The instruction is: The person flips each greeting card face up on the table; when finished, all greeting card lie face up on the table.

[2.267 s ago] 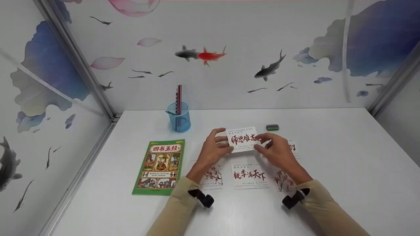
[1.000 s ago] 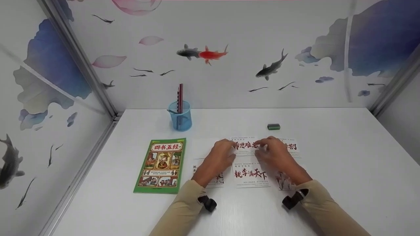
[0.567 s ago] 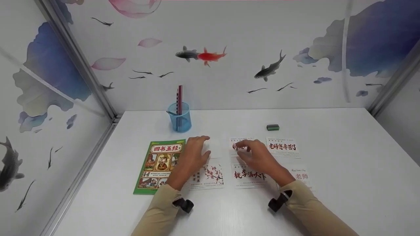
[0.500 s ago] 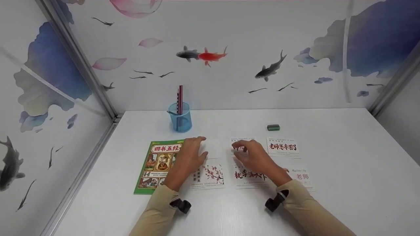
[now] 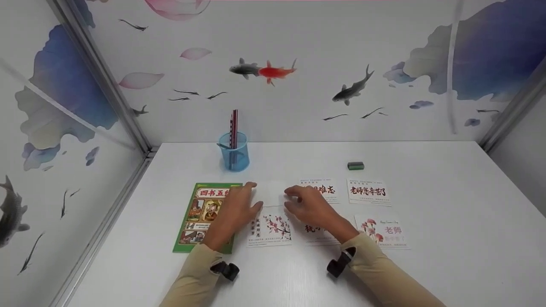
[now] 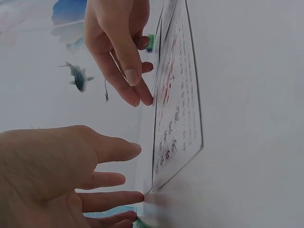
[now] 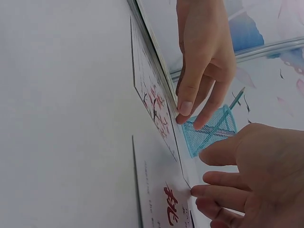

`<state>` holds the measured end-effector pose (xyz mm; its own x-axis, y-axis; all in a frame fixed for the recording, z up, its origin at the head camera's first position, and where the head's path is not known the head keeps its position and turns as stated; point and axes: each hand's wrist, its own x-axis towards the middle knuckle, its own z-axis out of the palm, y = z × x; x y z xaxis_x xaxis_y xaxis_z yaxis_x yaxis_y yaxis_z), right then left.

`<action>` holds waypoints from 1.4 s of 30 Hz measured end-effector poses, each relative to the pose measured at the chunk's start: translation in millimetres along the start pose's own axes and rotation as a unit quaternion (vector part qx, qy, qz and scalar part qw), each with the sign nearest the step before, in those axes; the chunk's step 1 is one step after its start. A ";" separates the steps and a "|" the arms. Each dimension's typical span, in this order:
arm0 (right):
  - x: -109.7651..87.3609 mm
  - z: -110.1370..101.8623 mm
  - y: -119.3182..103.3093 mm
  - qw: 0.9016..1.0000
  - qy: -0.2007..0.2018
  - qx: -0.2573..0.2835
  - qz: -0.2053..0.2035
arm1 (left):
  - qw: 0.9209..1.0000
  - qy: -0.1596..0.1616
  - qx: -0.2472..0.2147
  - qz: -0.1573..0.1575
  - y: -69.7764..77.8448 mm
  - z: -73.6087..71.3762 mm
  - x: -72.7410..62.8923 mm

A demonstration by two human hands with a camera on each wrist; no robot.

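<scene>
My left hand (image 5: 232,209) is over the right part of a green picture book (image 5: 200,221), its fingers loosely bent at the left side of a plain white card (image 5: 272,195) lying flat. At that card's right side is my right hand (image 5: 313,207), fingers likewise loose, partly covering a card with red characters (image 5: 327,191). Fingertips of both hands are at or near the white card's edges; contact is hard to tell. Below it lies a blossom-branch card (image 5: 277,226). My right wrist hides part of another red-lettered card (image 5: 315,238).
Right of the hands lie a red-lettered card (image 5: 369,192) and a card with pink flowers (image 5: 384,232). A blue mesh pen cup (image 5: 235,157) with pencils stands at the back. A small green-and-dark block (image 5: 355,166) lies behind the cards. Printed walls (image 5: 298,115) border the table.
Both hands held a red-lettered card above the table, laid it in the back row's middle and let go. They have since moved left to either side of the plain white card.
</scene>
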<state>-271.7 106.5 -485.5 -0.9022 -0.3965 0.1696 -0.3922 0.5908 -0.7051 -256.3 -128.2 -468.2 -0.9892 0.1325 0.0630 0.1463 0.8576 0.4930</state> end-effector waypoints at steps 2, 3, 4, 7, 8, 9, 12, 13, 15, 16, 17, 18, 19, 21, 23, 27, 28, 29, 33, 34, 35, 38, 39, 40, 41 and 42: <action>1.2 1.1 -0.9 1.000 -0.004 0.010 -0.001 | 1.000 -0.002 -0.011 -0.002 0.1 -1.2 1.4; 1.7 1.3 -1.3 1.000 -0.005 0.014 0.001 | 1.000 -0.004 -0.016 -0.003 0.1 -1.9 1.8; 2.1 1.2 -1.9 1.000 -0.006 0.017 0.002 | 1.000 -0.005 -0.023 -0.003 0.1 -2.6 2.2; 4.7 -0.2 -3.9 1.000 -0.013 0.019 0.011 | 0.999 -0.006 -0.035 -0.002 -1.9 -3.5 3.2; 6.3 -1.1 -4.6 1.000 -0.014 0.016 0.013 | 0.999 -0.006 -0.037 -0.001 -2.7 -3.6 3.6; 8.8 -2.1 -4.8 1.000 -0.016 0.011 0.015 | 0.999 -0.006 -0.038 0.000 -3.3 -3.5 4.0; 19.8 -4.9 -3.3 0.999 -0.033 -0.022 0.027 | 1.000 -0.004 -0.030 0.005 -5.2 -1.9 5.0; 24.5 -5.7 -2.2 0.998 -0.046 -0.041 0.026 | 1.000 -0.004 -0.026 0.005 -5.2 -1.3 5.1; 33.4 -7.4 -0.1 0.993 -0.082 -0.078 0.031 | 1.000 -0.004 -0.018 0.010 -5.3 -0.1 5.0; 37.4 -8.4 0.6 0.990 -0.102 -0.096 0.033 | 1.000 -0.004 -0.016 0.013 -5.4 0.5 4.9; 41.1 -9.4 1.0 0.986 -0.119 -0.109 0.034 | 1.000 -0.005 -0.015 0.015 -5.5 0.9 4.9; 44.5 -10.2 1.2 0.983 -0.134 -0.119 0.034 | 1.000 -0.006 -0.015 0.015 -5.6 1.2 4.9; 47.5 -11.1 1.2 0.981 -0.145 -0.127 0.034 | 1.000 -0.006 -0.016 0.016 -5.7 1.4 5.0; 52.8 -12.2 1.4 0.978 -0.155 -0.132 0.034 | 1.000 -0.006 -0.018 0.016 -6.0 1.5 5.1; 57.0 -12.8 1.0 0.979 -0.155 -0.131 0.024 | 1.000 -0.005 -0.019 0.014 -6.2 1.1 5.1; 61.1 -11.4 1.8 0.985 -0.142 -0.101 -0.004 | 0.999 0.000 -0.019 0.028 -6.6 0.1 4.2; 60.6 -11.3 2.2 0.988 -0.133 -0.083 -0.009 | 0.999 0.001 -0.020 0.033 -5.7 0.0 3.7; 60.0 -10.6 2.9 0.991 -0.120 -0.061 -0.016 | 0.999 0.001 -0.023 0.037 -4.8 0.0 3.3; 53.7 -7.1 4.4 0.997 -0.047 0.036 -0.044 | 0.998 -0.003 -0.050 0.043 -0.5 0.0 1.6; 51.7 -6.3 3.9 0.997 -0.028 0.062 -0.044 | 0.997 -0.002 -0.061 0.043 0.8 -0.3 1.5; 49.5 -5.7 2.9 0.995 -0.009 0.088 -0.044 | 0.996 0.000 -0.076 0.043 1.9 -0.6 1.5; 41.7 -5.0 -2.8 0.984 0.030 0.173 -0.031 | 0.991 0.003 -0.127 0.048 5.0 -1.8 1.8; 39.4 -5.0 -5.3 0.979 0.039 0.198 -0.027 | 0.988 0.003 -0.146 0.049 6.1 -2.5 1.9; 36.8 -5.1 -8.1 0.975 0.046 0.217 -0.023 | 0.985 0.002 -0.164 0.053 7.8 -3.6 1.8; 34.1 -5.4 -10.9 0.972 0.052 0.227 -0.024 | 0.982 -0.002 -0.181 0.057 9.5 -4.7 1.7; 31.4 -5.7 -13.4 0.971 0.056 0.233 -0.026 | 0.979 -0.009 -0.193 0.063 11.3 -5.6 1.6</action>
<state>-295.8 90.1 -466.8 -0.9071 -0.3235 0.2693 -0.3383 0.1797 -0.9237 -256.3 -121.1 -457.6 -0.9625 0.2371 0.1317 0.2492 0.5818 0.7742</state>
